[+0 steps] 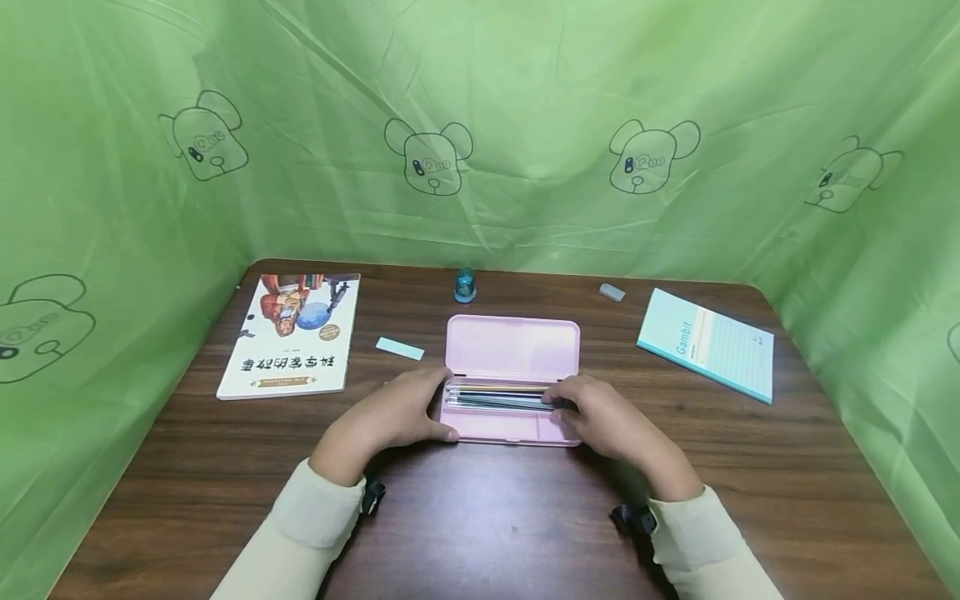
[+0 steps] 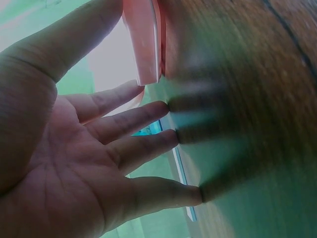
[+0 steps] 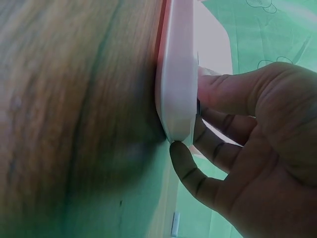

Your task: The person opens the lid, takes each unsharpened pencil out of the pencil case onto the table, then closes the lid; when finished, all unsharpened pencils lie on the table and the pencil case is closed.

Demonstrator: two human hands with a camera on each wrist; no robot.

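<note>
A pink pencil case [image 1: 513,346] lies open on the table, its lid tipped back. Several pencils [image 1: 495,400] lie side by side in its long compartment. At the case's left end is my left hand [image 1: 401,408], thumb at the near corner and index finger toward the hinge. Its other fingers [image 2: 143,148] are straight and spread beside the case. Over the case's right end, my right hand [image 1: 600,417] has its curled fingers at the pencils' right ends. One of its fingertips [image 3: 181,151] touches the case's outer end; the thumb tip is hidden behind the rim.
Behind the case stands a blue pencil sharpener [image 1: 465,286], with an eraser [image 1: 612,292] to its right. A pale blue strip [image 1: 400,348] lies left of the lid. A picture book [image 1: 292,333] is at left, a blue notebook [image 1: 708,343] at right. Green cloth [image 1: 525,225] surrounds the table.
</note>
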